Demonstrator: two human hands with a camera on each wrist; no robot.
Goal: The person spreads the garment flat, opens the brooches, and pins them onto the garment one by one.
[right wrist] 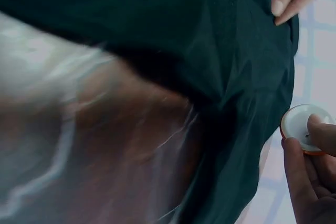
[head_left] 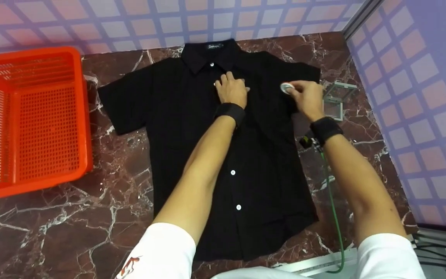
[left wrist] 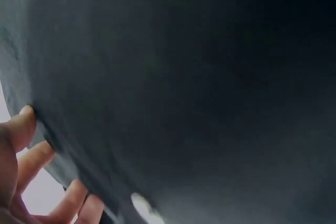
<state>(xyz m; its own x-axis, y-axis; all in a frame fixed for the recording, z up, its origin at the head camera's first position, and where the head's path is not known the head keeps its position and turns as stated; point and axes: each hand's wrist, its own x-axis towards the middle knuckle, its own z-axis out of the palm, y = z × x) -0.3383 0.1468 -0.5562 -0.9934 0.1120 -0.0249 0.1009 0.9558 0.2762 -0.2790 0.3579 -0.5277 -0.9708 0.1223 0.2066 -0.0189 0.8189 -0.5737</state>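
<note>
A black short-sleeved button-up shirt (head_left: 192, 116) lies spread on the table, its collar at the far side and white buttons down the front. My left hand (head_left: 232, 91) rests on the chest just below the collar, fingers spread over the cloth. In the left wrist view the fingertips (left wrist: 77, 190) touch the dark fabric near a white button (left wrist: 144, 208). Over the shirt's right-hand sleeve, my right hand (head_left: 309, 97) pinches a round badge (head_left: 286, 87) between thumb and fingers. The right wrist view shows the badge's (right wrist: 295, 121) white face and orange rim.
An orange-red plastic basket (head_left: 85, 128) stands at the left. Right of the sleeve lies a small opened frame-like case (head_left: 341, 91). A green cable (head_left: 333, 209) runs from the right wrist to the front edge. Checked panels (head_left: 420, 100) border the marbled table (head_left: 126, 170).
</note>
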